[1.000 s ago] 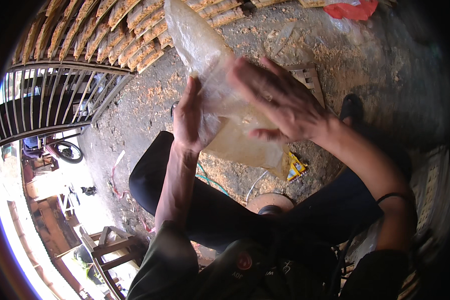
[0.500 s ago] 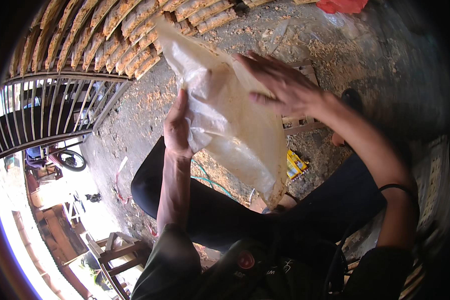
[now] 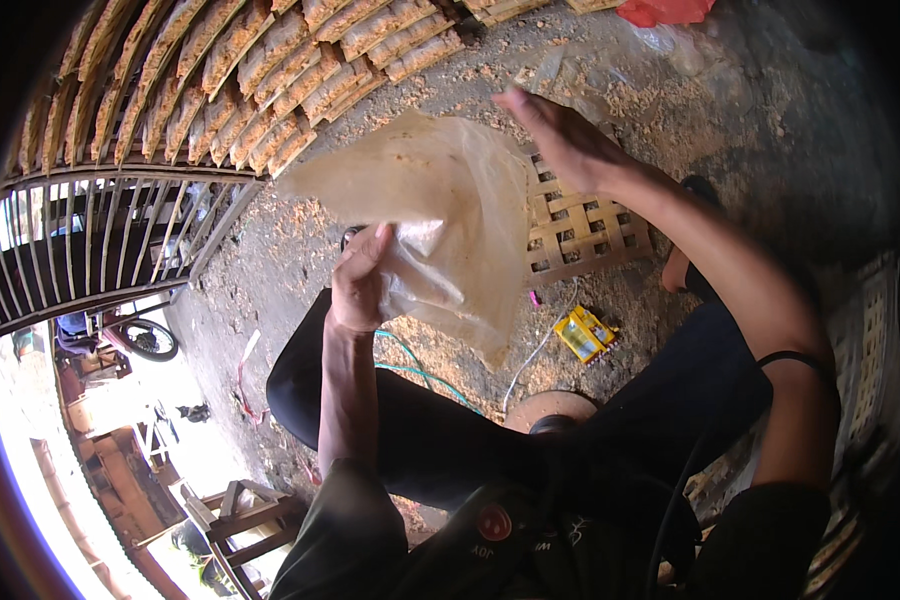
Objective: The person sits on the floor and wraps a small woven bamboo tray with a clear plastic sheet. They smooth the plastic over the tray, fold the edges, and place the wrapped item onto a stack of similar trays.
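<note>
My left hand (image 3: pixel 358 280) pinches a crumpled, stained translucent plastic bag (image 3: pixel 450 210) with its thumb over the near left part, and the sheet spreads out to the upper right over the floor. Just right of the bag's upper edge, my right hand (image 3: pixel 560 140) is raised with extended fingers and nothing in it that I can see. A woven bamboo panel (image 3: pixel 600 240) lies on the floor under and right of the bag. Below it is a small yellow pack (image 3: pixel 582 335), with thin cords nearby.
Slatted racks of crumbly orange-brown pieces (image 3: pixel 240 50) fill the upper left. There is a barred wooden frame (image 3: pixel 90 240), a wheeled vehicle (image 3: pixel 145 340), a wooden stand (image 3: pixel 240 520), a red bag (image 3: pixel 665 12) and a pale round item (image 3: pixel 550 405) between my legs. Crumbs litter the floor (image 3: pixel 700 110).
My left hand has moved down and the bag has swung lower and flatter, uncovering more of the woven panel and yellow pack. My right hand has moved up, away from the bag.
</note>
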Motion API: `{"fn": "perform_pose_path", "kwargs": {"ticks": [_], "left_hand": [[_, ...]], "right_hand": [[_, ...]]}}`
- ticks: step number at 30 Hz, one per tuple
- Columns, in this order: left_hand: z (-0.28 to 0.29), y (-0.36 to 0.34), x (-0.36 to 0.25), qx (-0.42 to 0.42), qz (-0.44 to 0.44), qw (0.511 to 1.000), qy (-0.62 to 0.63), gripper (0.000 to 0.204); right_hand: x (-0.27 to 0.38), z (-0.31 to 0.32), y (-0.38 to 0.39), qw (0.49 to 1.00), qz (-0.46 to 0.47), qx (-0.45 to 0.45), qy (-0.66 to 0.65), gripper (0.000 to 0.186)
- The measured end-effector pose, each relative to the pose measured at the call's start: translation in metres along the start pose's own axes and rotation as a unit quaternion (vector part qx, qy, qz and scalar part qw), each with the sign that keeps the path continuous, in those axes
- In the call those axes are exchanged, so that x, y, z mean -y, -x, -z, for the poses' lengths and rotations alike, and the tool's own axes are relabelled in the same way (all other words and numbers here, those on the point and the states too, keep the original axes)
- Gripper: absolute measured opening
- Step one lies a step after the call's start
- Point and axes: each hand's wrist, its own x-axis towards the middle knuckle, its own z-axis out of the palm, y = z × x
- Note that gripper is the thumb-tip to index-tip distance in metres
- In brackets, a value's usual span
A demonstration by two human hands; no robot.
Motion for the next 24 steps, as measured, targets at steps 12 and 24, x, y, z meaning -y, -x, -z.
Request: {"fn": "perform_pose_path", "kwargs": {"ticks": [12, 24], "left_hand": [[0.043, 0.036, 0.011, 0.094, -0.038, 0.979, -0.174, 0.041], [0.028, 0.019, -0.021, 0.045, 0.028, 0.994, -0.099, 0.083]], "right_hand": [[0.012, -0.001, 0.001, 0.933, 0.313, -0.050, 0.167, 0.071], [0.009, 0.013, -0.013, 0.971, 0.182, -0.151, 0.023, 0.050]]}}
